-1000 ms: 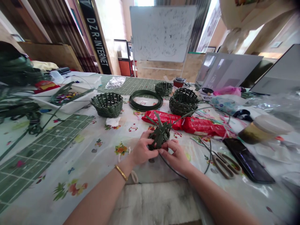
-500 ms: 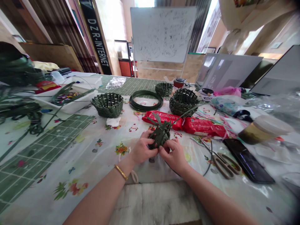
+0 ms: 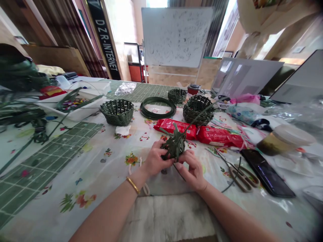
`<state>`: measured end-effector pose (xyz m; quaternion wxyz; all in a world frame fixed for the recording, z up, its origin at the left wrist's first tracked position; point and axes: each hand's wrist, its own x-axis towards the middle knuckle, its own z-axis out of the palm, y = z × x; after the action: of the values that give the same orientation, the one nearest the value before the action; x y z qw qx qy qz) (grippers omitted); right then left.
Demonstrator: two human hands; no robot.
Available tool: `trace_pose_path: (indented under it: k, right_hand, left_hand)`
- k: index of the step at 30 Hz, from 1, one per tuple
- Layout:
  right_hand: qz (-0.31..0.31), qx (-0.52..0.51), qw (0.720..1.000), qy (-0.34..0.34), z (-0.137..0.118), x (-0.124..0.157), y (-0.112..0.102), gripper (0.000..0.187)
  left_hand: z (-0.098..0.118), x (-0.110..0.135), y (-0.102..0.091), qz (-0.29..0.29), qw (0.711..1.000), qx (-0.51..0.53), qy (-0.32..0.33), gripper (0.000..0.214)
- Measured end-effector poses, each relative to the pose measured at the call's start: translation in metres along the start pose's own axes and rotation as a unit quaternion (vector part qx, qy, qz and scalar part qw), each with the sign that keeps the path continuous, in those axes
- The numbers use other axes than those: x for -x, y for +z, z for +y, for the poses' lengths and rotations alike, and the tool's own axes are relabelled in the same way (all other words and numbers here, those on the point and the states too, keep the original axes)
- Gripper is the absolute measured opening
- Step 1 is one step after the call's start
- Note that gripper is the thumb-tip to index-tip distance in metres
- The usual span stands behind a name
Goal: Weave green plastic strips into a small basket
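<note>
A small, partly woven dark green basket (image 3: 174, 146) sits in front of me, its loose strip ends spreading out over the top. My left hand (image 3: 157, 159) is closed round its left side, with the thumb along the near edge. At the basket's lower right, my right hand (image 3: 193, 169) has thumb and fingers closed on a thin green weaving strip (image 3: 179, 172). Part of that strip is hidden by the fingers. Another long strip (image 3: 200, 114) rises from the basket toward the upper right.
Behind lie two red packets (image 3: 214, 135), a coil of green strip (image 3: 157, 116) and finished-looking woven baskets (image 3: 117, 116). To the right are scissors (image 3: 243, 178), a black phone (image 3: 267, 173) and a lidded tub (image 3: 282, 141). A white tray (image 3: 78, 114) stands left.
My right hand has shifted slightly right and down, its thumb lowered, and a strip now shows below it. The basket has turned a little, and the loose strip by the scissors has swung right.
</note>
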<state>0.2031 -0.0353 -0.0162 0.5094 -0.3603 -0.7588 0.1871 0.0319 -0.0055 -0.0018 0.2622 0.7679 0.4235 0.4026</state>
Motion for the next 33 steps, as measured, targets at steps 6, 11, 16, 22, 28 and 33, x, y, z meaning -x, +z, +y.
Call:
trace_pose_path:
  k: [6,11,16,22,28,33]
  right_hand:
    - [-0.034,-0.062,0.997,0.031,0.006,-0.001,-0.008,0.012]
    - [-0.013,0.006,0.997,0.072,-0.009,0.001,-0.006,0.011]
    - [-0.070,0.040,0.992,0.101,-0.029,-0.008,-0.012,0.008]
    - [-0.085,-0.134,0.972,0.171,-0.015,-0.010,-0.017,0.014]
    - [-0.100,-0.191,0.965,0.149,-0.003,-0.008,-0.017,0.015]
    - [-0.147,-0.175,0.962,0.153,-0.004,-0.008,-0.023,0.018]
  left_hand:
    - [-0.002,0.000,0.000,0.006,1.000,0.010,-0.019,0.013]
    - [-0.007,-0.001,-0.004,-0.018,0.999,0.042,-0.022,0.011]
    - [-0.008,-0.001,-0.004,-0.021,0.999,0.035,-0.009,0.011]
    - [-0.006,-0.001,-0.004,-0.018,0.999,0.035,-0.009,0.010]
    - [-0.006,-0.001,-0.005,-0.025,0.999,0.035,-0.011,0.010]
    - [-0.006,-0.002,-0.004,-0.020,0.999,0.025,-0.007,0.015]
